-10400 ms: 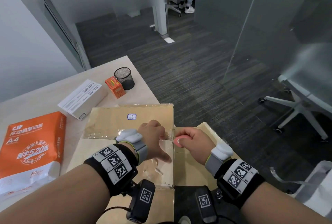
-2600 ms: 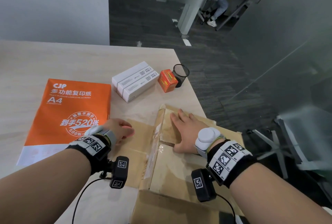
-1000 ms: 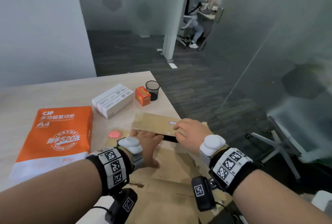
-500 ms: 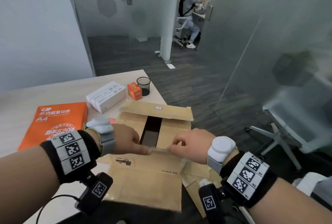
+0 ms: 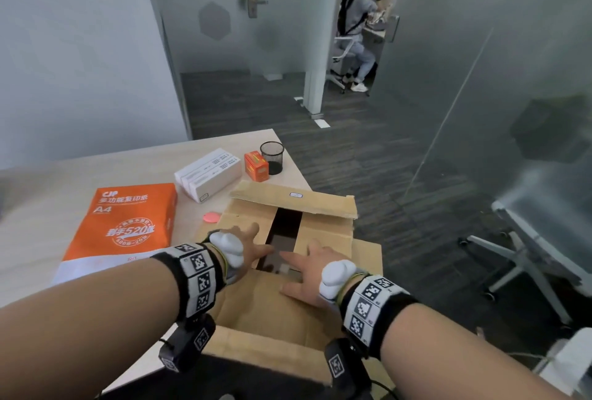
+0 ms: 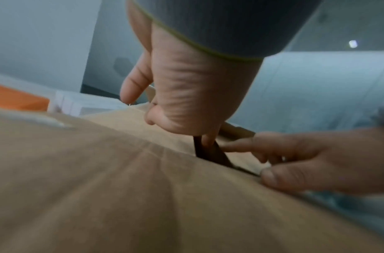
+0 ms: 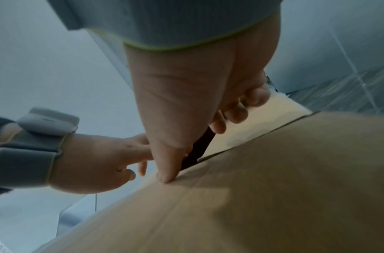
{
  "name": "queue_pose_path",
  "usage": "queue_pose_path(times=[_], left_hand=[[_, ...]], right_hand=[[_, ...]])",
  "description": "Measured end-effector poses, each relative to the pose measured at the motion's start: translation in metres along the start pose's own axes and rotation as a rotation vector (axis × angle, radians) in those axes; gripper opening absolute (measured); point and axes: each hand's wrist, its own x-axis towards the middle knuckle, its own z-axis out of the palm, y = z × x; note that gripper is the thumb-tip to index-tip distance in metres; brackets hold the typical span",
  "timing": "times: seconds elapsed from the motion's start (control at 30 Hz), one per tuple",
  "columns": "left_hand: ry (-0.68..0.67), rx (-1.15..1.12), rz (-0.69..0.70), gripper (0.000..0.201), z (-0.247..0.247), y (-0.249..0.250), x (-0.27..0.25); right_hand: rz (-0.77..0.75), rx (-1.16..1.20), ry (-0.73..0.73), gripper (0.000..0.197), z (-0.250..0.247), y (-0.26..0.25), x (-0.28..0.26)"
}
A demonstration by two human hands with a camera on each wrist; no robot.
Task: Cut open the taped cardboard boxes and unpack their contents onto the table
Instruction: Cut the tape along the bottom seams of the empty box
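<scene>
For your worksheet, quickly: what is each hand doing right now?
Left hand: open, fingers spread on the cardboard box's inner flap.
Right hand: open, fingers flat on the other flap.

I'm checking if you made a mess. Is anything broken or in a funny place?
Nothing looks broken or spilled. The cardboard box sits at the table's corner, flaps partly open on a dark gap, with the left hand and right hand spread on the inner flaps. A small pink cutter lies loose beside it.
</scene>
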Motion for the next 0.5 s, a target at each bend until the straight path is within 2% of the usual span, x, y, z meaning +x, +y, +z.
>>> queue_pose_path(times=[0.07, 0.13, 0.3, 0.43, 0.5], left_hand=[[0.009, 0.083, 0.015, 0.076, -0.004, 0.002, 0.007], [0.043, 0.150, 0.016, 0.062, -0.004, 0.002, 0.015], [0.225, 0.314, 0.064, 0.054, -0.019, 0.012, 0.010], [0.286, 0.399, 0.074, 0.051, -0.039, 0.005, 0.015], [0.256, 0.396, 0.069, 0.050, -0.050, -0.003, 0.016]], right_hand=[[0.039, -0.018, -0.013, 0.063, -0.003, -0.005, 0.008], [0.052, -0.006, 0.042, 0.054, -0.004, -0.004, 0.011], [0.005, 0.038, 0.251, 0.039, -0.009, 0.006, 0.000], [0.047, 0.150, 0.368, 0.019, -0.021, 0.033, -0.014], [0.090, 0.212, 0.393, 0.032, -0.029, 0.048, -0.019]])
